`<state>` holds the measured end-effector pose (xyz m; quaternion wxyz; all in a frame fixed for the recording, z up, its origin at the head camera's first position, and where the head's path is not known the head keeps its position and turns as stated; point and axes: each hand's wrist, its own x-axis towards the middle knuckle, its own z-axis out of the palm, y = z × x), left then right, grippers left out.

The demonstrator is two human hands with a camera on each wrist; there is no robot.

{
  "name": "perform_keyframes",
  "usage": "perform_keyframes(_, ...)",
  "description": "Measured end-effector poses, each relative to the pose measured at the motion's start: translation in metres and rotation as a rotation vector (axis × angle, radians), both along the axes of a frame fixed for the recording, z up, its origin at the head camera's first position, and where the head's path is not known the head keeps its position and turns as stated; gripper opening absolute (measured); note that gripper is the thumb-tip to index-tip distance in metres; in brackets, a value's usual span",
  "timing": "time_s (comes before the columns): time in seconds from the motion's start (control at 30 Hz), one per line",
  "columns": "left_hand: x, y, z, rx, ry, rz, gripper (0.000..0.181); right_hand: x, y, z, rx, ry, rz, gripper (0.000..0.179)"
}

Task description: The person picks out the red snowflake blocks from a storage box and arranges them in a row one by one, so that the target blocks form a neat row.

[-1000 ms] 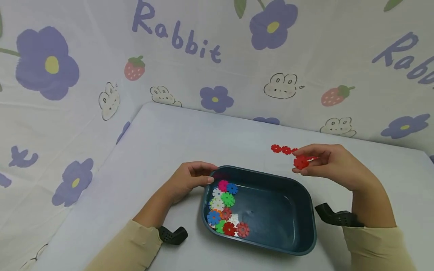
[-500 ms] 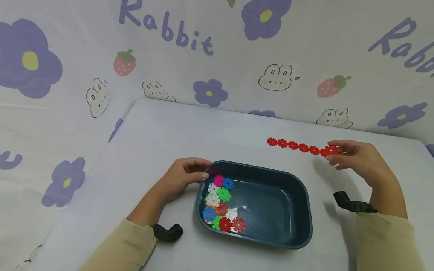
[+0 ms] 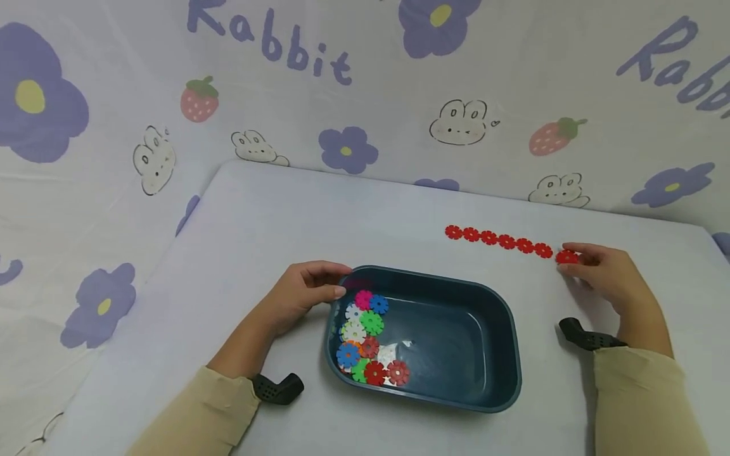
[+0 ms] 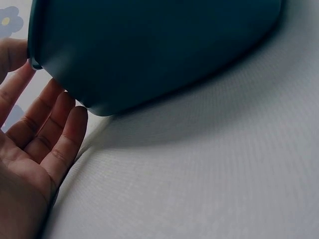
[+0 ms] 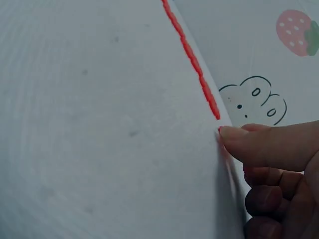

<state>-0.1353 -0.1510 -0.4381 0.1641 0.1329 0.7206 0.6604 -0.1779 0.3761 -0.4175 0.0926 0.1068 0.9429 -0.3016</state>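
Note:
My left hand [image 3: 302, 294] grips the far-left corner of a dark blue plastic tub [image 3: 433, 342], thumb at the rim. In the left wrist view its other fingers [image 4: 70, 132] lie against the tub's outer wall [image 4: 149, 55]. At the right, my right hand [image 3: 607, 275] pinches a red snowflake disc [image 3: 566, 258] between thumb and fingers, low over the table. This disc stands just past the right end of a row of several red snowflake discs [image 3: 506, 241], a small gap between. The right wrist view shows the row [image 5: 192, 57] edge-on, with the thumb [image 5: 271, 144] hiding most of the held disc.
Several coloured snowflake discs [image 3: 372, 323] lie heaped along the tub's left side. The white tabletop [image 3: 296, 215] ends at a back edge against a printed cloth [image 3: 393, 114]. A black wrist mount [image 3: 278, 388] juts from the left sleeve, another wrist mount [image 3: 590, 335] from the right.
My right hand has carried the red snowflake disc rightward, from in front of the row to its right end. The left hand keeps its grip on the tub. The head view has shifted slightly.

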Motion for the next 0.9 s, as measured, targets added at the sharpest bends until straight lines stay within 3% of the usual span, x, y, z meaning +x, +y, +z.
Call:
perform_keyframes(0.17, 0.0002, -0.0007, -0.0005, 0.011, -0.01, 0.006, 0.034, -0.0035, -0.0031, 0.0001, 0.034, 0.01, 0.023, 0.062)
perform_keyframes(0.47, -0.0005, 0.0009, -0.0007, 0.025, -0.013, 0.002, 0.035, -0.0039, -0.0028, 0.0019, 0.077, 0.002, 0.01, 0.058)
perform_keyframes(0.9, -0.0007, 0.001, -0.0008, 0.048, -0.022, -0.004, 0.034, -0.0029, -0.0077, 0.0016, 0.058, -0.012, -0.071, 0.059)
